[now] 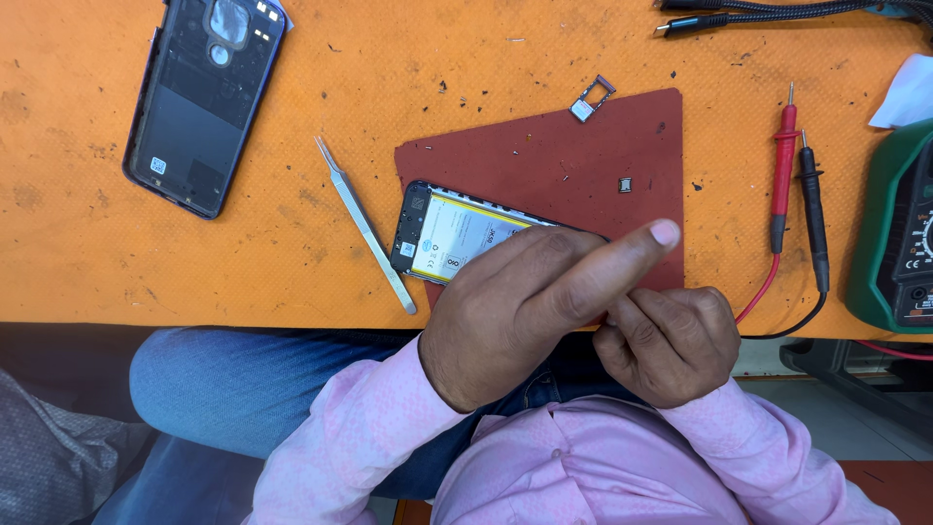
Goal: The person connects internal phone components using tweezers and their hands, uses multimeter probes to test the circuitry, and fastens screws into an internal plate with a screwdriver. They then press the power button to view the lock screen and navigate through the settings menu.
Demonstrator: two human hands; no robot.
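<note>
On the far left of the orange bench (97, 194) we see a dark back cover (202, 97) lying inside up, well apart from the work. Next comes a pair of steel tweezers (365, 226), flat on the bench and just beside the left edge of a red mat (583, 156). On that mat lies an opened phone (449, 236), its battery showing, its right end hidden beneath the hands. The left hand (520, 316) rests over the phone's lower right part, fingers loosely curled and forefinger stretched toward the right; we cannot tell whether it grips anything. Just beside it, at the bench edge, the right hand (671, 345) is curled into a closed fist touching the left; what it may hold is hidden. Above, a card tray (592, 98) sits at the mat's top edge, and a tiny part (625, 185) lies on the mat. Farther right lie red and black probes (797, 185), leading to a green meter (899, 233).
</note>
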